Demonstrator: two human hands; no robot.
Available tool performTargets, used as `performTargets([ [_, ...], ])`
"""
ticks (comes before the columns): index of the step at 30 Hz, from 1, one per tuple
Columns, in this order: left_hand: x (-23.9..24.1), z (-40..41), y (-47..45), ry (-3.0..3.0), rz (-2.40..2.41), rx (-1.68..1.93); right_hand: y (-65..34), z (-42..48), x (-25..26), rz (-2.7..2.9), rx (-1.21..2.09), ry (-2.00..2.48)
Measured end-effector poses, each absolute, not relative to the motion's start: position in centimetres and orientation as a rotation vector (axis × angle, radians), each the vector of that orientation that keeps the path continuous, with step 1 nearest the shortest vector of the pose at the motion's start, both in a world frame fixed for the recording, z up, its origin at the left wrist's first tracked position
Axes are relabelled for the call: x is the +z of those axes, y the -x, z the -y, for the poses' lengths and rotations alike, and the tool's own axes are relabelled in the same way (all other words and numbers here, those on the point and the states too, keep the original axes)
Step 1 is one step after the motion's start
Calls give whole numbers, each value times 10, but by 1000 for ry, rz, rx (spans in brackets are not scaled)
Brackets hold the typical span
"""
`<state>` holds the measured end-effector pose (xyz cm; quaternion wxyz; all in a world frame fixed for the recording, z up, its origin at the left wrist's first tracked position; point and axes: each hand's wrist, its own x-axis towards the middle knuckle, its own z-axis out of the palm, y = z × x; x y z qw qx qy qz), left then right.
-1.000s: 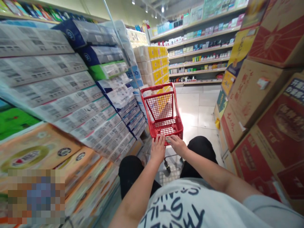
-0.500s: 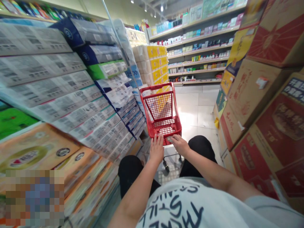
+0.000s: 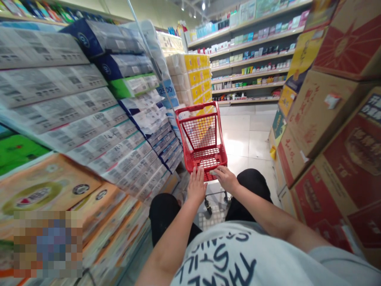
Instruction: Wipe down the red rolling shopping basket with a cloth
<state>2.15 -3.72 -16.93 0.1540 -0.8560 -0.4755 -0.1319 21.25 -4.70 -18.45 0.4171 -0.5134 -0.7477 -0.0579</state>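
Left hand (image 3: 196, 190), right hand (image 3: 228, 180): parting slightly.
Cart (image 3: 205, 163): extending forward, both meeting near edge.
Fingers (image 3: 196, 174): left lying straight, unclosed; right curling, hold unclear.

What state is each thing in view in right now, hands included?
Red plastic mesh shopping cart: upright on its wheels.
Left hand: fingers straight, palm down, at the cart's near edge.
Right hand: fingers bent at the near edge; grip unclear.
Orange wrapped packs: stacked.
Grey-white printed wrapped packs: stacked.
Yellow-and-white wrapped packs: stacked.
Brown-and-red cardboard cartons: stacked.
Pale back-wall shelves: stocked.
White ceiling light: lit.
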Motion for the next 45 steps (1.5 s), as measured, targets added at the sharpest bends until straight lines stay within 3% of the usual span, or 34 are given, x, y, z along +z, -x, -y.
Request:
performTargets([
  [7,-167,39,-20,2443,1368,-397,-222,47,-216,1981,-14,1563],
  [17,-170,38,-14,2435,1367,-480,-214,47,-188,1808,-65,1303],
  [24,-170,38,-10,2400,1386,-541,-219,47,-215,1952,103,1616],
  [35,-169,37,1,2364,1456,-650,-212,52,-174,1840,-79,1232],
  [45,-172,33,21,2307,1468,-684,-212,51,-199,1900,34,1300],
])
